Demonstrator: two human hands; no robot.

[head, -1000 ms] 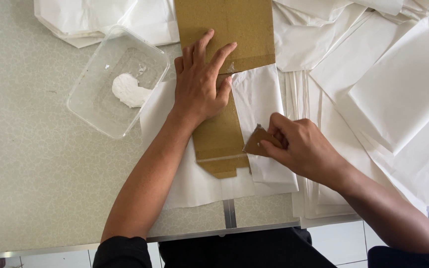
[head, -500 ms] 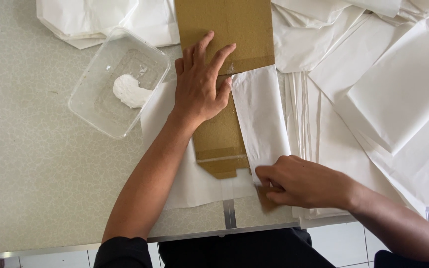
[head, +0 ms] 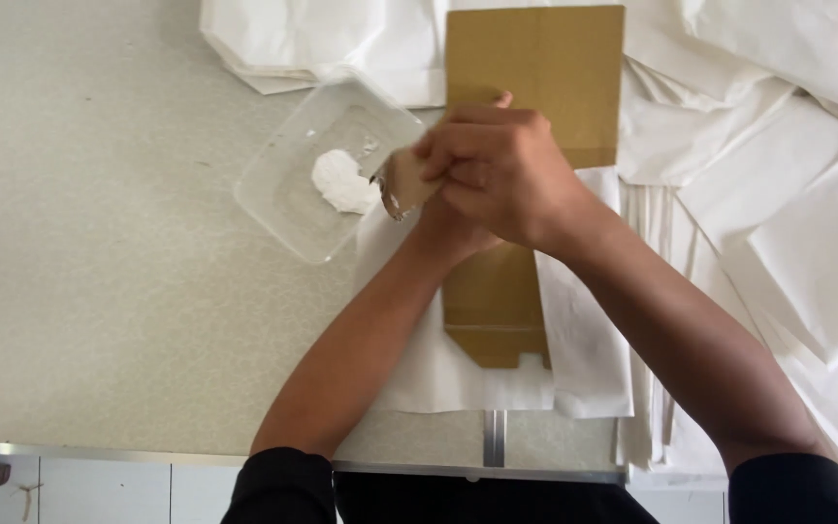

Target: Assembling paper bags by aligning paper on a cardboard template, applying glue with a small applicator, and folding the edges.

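- Right hand [head: 497,165] closed on a small brown cardboard scrap [head: 402,184], white smear along its lower edge, held over the near rim of the clear plastic tray [head: 283,209].
- Left hand mostly hidden beneath the right; one fingertip showing above it; open or closed, cannot tell.
- White paste lump [head: 339,181] in the tray, just left of the scrap's tip, apart from it.
- Under both wrists: long brown cardboard template [head: 535,68] on a folded white paper sheet [head: 458,374]; loose white sheets [head: 807,223] spread to the right.
- Likely risk: paste dripping off the scrap onto the speckled table [head: 99,320] or clean paper.
- Another: crossed arms nudging the template askew.
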